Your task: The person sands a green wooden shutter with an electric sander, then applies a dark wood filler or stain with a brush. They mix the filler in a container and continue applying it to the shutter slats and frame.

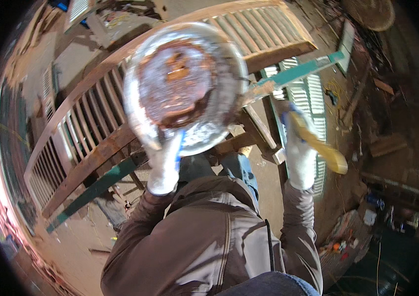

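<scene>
My left hand (165,165), in a white glove, grips the lower rim of a round metal bowl (185,84) holding a brown, rusty-looking liquid. The bowl is raised above a wooden louvered shutter (96,123). My right hand (298,153), also gloved in white, holds a tool with a yellowish wooden handle (325,150) that points down to the right; its working end is hidden behind the glove. Both brown jacket sleeves come up from the lower edge.
The long shutter lies across green-painted supports (96,190) and a green bar (298,73). A white louvered panel (308,98) lies on the ground to the right. Scrap wood, small cans and clutter (362,217) lie at the right and lower right. Bare dirt floor shows below left.
</scene>
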`<state>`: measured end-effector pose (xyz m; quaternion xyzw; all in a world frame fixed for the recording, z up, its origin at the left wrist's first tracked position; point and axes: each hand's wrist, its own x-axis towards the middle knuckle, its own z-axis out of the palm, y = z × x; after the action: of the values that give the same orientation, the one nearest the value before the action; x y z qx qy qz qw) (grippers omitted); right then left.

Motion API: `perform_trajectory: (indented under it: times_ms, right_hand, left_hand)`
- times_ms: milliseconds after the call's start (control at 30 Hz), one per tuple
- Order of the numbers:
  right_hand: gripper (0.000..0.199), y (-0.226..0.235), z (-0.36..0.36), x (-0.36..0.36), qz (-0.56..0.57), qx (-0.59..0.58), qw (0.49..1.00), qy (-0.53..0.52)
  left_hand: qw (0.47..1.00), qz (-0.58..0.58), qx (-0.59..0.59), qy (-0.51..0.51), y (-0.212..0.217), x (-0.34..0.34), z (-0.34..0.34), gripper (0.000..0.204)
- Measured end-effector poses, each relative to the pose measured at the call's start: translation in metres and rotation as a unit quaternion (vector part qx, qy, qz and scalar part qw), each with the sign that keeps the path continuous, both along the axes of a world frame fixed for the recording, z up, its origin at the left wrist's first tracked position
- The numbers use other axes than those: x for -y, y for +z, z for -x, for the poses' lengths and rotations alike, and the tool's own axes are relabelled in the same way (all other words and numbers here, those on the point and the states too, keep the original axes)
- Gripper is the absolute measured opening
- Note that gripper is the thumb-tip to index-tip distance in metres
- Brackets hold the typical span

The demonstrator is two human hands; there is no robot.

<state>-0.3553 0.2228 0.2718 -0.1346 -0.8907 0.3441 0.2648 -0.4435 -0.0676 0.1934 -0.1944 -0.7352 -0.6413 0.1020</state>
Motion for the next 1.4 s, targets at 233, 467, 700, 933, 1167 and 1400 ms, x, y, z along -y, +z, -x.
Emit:
perform_trajectory:
  times_ms: [233, 467, 700, 933, 1167, 1400]
  right_hand:
    - [0.033, 0.055, 0.023, -0.041, 0.210, -0.030, 0.976, 0.047]
    - [0.038, 0.013, 0.015, -0.170, -0.060, -0.125, 0.988, 0.063]
    - [0.039, 0.009, -0.022, -0.287, -0.187, -0.057, 0.966, 0.168]
    - [0.023, 0.021, -0.059, -0.352, -0.124, 0.045, 0.967, 0.218]
    - [0.040, -0.012, -0.068, -0.403, 0.554, -0.059, 0.829, 0.044]
    - [0.026, -0.025, -0.005, -0.465, 0.313, -0.142, 0.939, -0.027]
  left_hand:
    - [0.995, 0.003, -0.069, -0.066, 0.051, -0.148, -0.007, 0.103]
    - [0.994, 0.018, -0.009, -0.104, 0.044, -0.279, -0.057, 0.110]
    - [0.987, -0.012, 0.037, -0.156, 0.039, -0.355, -0.071, 0.100]
    - [0.974, -0.025, 0.119, -0.191, 0.052, -0.401, -0.079, 0.094]
    - [0.950, -0.140, 0.223, -0.167, 0.055, -0.430, -0.065, 0.096]
    - [0.918, -0.251, 0.302, -0.051, 0.040, -0.381, -0.081, 0.059]
